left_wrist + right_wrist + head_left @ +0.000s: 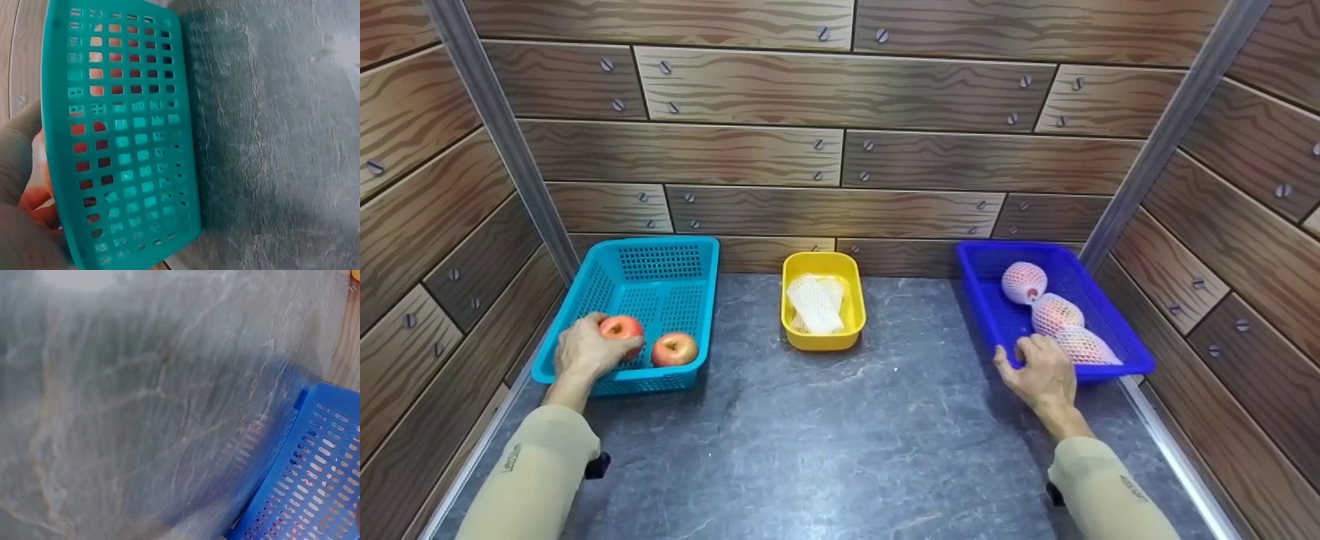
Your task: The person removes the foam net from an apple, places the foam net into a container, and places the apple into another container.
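My left hand (585,349) reaches into the teal basket (709,300) and grips a red apple (620,328), thumb on its near side. Beside it in the same basket lies a second bare apple (674,349). In the left wrist view, the basket wall (126,135) hides most of that hand. Over the near left corner of the blue basket (986,315) is my right hand (1042,375), thumb apart from loosely bent fingers, with nothing seen in its grasp. Three fruits in white foam nets lie in a row there: a far one (1024,283), a middle one (1057,313) and a near one (1086,346).
Between the baskets, near the back wall, stands a yellow tub (823,343) holding white foam nets (815,304). A grey marbled tabletop (810,435) lies beneath everything. Wood-patterned panels (735,154) enclose it at the back and sides.
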`<action>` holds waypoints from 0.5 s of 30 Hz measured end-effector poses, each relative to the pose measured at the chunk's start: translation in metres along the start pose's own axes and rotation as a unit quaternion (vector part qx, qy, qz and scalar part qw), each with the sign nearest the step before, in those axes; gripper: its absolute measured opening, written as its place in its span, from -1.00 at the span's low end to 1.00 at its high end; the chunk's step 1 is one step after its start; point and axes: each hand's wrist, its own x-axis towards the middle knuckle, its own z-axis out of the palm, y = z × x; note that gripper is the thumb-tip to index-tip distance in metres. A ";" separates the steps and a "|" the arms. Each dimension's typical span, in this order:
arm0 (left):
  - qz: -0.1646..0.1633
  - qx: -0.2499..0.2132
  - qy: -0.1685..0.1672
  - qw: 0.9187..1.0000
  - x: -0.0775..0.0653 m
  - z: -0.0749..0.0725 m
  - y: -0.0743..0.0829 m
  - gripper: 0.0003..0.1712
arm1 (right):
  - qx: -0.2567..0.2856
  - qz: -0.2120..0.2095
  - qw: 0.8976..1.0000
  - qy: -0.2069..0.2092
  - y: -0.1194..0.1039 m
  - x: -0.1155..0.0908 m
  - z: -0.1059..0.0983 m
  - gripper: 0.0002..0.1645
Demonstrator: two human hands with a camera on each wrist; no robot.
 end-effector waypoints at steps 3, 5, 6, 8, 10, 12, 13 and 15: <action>-0.005 0.019 -0.008 1.000 0.002 0.000 -0.004 -0.08 | -0.001 0.000 1.000 -0.001 0.000 0.000 0.000 -0.57; -0.009 0.026 -0.020 0.999 0.003 -0.001 -0.005 -0.05 | -0.002 0.000 1.000 -0.003 0.001 0.001 0.000 -0.56; -0.011 0.029 -0.027 0.999 0.004 -0.001 -0.006 -0.05 | -0.004 0.000 1.000 -0.006 0.001 0.001 0.000 -0.56; -0.010 0.035 -0.044 0.998 0.005 -0.001 -0.006 -0.08 | -0.008 0.000 1.000 -0.012 0.001 0.001 -0.001 -0.55; -0.007 0.042 -0.059 0.997 0.007 -0.002 -0.006 -0.13 | -0.010 0.002 1.000 -0.016 0.002 0.001 -0.001 -0.54; -0.003 0.050 -0.071 0.996 0.008 -0.002 -0.005 -0.18 | -0.012 0.003 1.000 -0.021 0.002 0.000 -0.001 -0.54; -0.001 0.055 -0.077 0.996 0.008 -0.002 -0.005 -0.20 | -0.012 0.004 1.000 -0.021 0.002 0.000 -0.001 -0.54; 0.002 0.061 -0.089 0.994 0.009 -0.002 -0.005 -0.22 | -0.010 0.004 1.000 -0.019 0.002 0.000 -0.001 -0.54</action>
